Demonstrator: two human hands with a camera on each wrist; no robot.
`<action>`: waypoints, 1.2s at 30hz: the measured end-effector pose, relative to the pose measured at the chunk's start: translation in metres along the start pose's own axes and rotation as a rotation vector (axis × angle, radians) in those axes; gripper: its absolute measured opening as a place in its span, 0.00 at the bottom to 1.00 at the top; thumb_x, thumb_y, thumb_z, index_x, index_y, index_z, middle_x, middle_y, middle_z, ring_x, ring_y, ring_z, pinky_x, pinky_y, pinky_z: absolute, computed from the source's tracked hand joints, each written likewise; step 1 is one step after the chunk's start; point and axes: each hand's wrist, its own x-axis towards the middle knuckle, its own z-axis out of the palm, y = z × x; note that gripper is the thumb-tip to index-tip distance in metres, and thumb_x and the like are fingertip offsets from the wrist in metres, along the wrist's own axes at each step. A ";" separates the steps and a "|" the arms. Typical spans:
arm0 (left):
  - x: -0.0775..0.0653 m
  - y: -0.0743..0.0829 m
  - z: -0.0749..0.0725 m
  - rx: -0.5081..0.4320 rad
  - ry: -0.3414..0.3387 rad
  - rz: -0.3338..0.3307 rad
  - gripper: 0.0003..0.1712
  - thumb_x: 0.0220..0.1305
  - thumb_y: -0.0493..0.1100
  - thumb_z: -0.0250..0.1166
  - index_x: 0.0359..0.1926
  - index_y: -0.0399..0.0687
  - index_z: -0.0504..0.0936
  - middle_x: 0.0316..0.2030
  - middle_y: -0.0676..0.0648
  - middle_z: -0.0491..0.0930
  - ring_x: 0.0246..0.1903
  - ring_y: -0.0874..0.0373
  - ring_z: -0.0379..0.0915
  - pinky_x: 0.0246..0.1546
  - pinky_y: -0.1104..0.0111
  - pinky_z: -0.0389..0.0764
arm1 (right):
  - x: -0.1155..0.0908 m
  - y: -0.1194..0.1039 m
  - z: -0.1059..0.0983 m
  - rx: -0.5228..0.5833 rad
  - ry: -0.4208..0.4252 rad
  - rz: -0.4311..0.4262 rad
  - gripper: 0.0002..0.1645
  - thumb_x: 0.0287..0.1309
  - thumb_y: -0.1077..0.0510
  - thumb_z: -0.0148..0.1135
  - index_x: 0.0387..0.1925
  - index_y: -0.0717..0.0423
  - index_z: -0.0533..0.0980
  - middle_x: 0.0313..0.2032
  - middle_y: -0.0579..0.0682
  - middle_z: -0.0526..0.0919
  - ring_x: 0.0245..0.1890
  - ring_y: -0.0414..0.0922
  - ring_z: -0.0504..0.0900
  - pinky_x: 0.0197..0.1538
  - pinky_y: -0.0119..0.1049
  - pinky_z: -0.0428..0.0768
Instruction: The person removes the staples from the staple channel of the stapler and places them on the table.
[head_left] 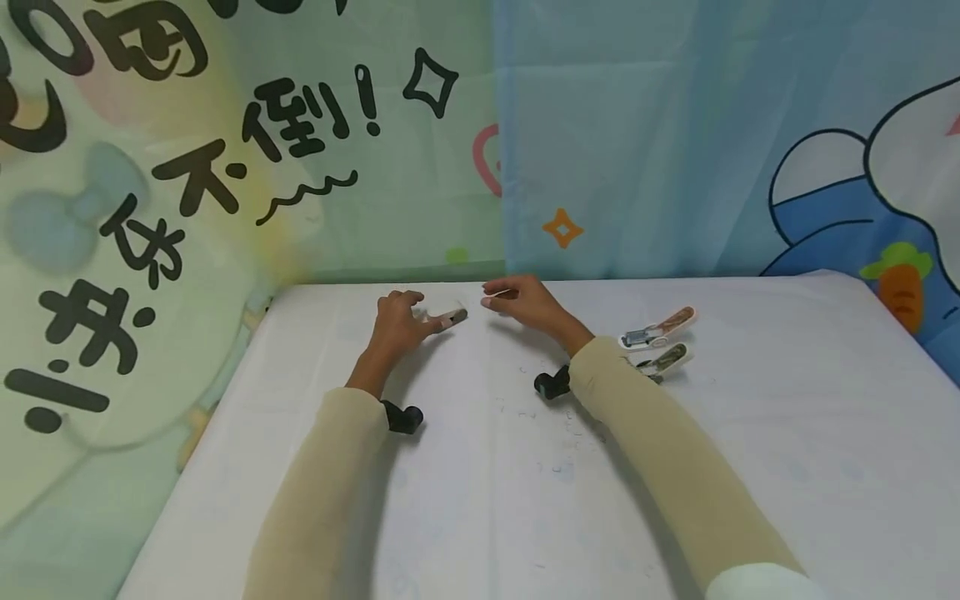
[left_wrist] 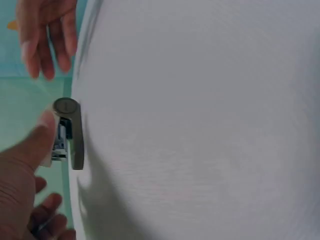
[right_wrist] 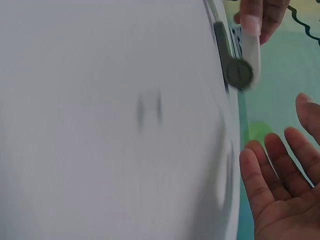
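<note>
My left hand [head_left: 396, 329] holds a small stapler [head_left: 453, 317] near the far edge of the table. In the left wrist view the thumb presses on the stapler [left_wrist: 76, 137], which has a dark arm with a round end and bare metal inside; the other fingers sit lower down. A pale base of the stapler [right_wrist: 254, 55] shows in the right wrist view. To the right, my right hand [head_left: 532, 308] is raised just apart from it. Its palm and loosely spread fingers [right_wrist: 280, 170] hold nothing.
Two more small staplers, one with a brown top [head_left: 660, 327] and one with a green top [head_left: 666, 362], lie by the right forearm. Tiny thin bits like staples [head_left: 558, 469] are scattered over the white table [head_left: 465, 517]. A printed curtain [head_left: 645, 150] hangs behind the table.
</note>
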 end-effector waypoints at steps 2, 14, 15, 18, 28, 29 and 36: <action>-0.001 -0.004 0.002 0.006 -0.015 -0.030 0.39 0.56 0.56 0.72 0.60 0.34 0.74 0.55 0.34 0.72 0.57 0.38 0.61 0.55 0.54 0.67 | 0.006 -0.001 0.010 0.032 0.005 0.015 0.27 0.65 0.50 0.62 0.62 0.57 0.73 0.59 0.53 0.76 0.55 0.48 0.77 0.53 0.45 0.75; 0.006 -0.006 0.018 -0.094 -0.027 0.078 0.25 0.59 0.48 0.71 0.50 0.33 0.83 0.47 0.34 0.78 0.52 0.38 0.66 0.54 0.52 0.66 | 0.024 -0.015 0.042 0.051 -0.079 -0.071 0.29 0.65 0.61 0.60 0.67 0.53 0.68 0.63 0.51 0.73 0.60 0.50 0.74 0.57 0.44 0.72; 0.007 -0.005 0.019 -0.099 -0.016 0.095 0.23 0.59 0.46 0.71 0.48 0.31 0.83 0.45 0.34 0.79 0.50 0.39 0.68 0.53 0.52 0.67 | 0.025 -0.017 0.044 0.016 -0.079 -0.078 0.28 0.65 0.62 0.60 0.66 0.54 0.69 0.62 0.51 0.74 0.59 0.50 0.74 0.55 0.43 0.73; 0.008 -0.003 0.021 -0.100 -0.004 0.103 0.18 0.60 0.42 0.69 0.43 0.28 0.83 0.37 0.35 0.79 0.40 0.44 0.72 0.45 0.56 0.71 | 0.028 -0.022 0.049 -0.125 -0.071 -0.110 0.24 0.64 0.62 0.62 0.62 0.55 0.74 0.59 0.53 0.77 0.57 0.49 0.76 0.53 0.41 0.74; 0.002 0.004 0.011 -0.210 -0.075 0.007 0.10 0.60 0.37 0.65 0.37 0.31 0.80 0.23 0.46 0.74 0.24 0.56 0.65 0.27 0.67 0.66 | 0.025 -0.032 0.047 -0.342 -0.102 -0.206 0.21 0.64 0.59 0.63 0.57 0.59 0.77 0.55 0.54 0.79 0.53 0.49 0.77 0.53 0.40 0.74; 0.001 0.005 0.010 -0.218 -0.094 0.003 0.10 0.60 0.37 0.66 0.38 0.31 0.80 0.24 0.46 0.76 0.24 0.56 0.67 0.27 0.68 0.68 | 0.023 -0.033 0.045 -0.371 -0.119 -0.218 0.21 0.64 0.59 0.63 0.57 0.59 0.77 0.56 0.54 0.79 0.54 0.49 0.77 0.54 0.40 0.74; -0.007 0.010 0.006 -0.223 -0.185 0.033 0.10 0.58 0.36 0.68 0.36 0.32 0.81 0.25 0.45 0.79 0.24 0.58 0.69 0.26 0.70 0.69 | 0.011 -0.038 0.036 -0.546 -0.243 -0.324 0.18 0.65 0.60 0.61 0.57 0.55 0.78 0.53 0.52 0.79 0.52 0.46 0.77 0.53 0.40 0.72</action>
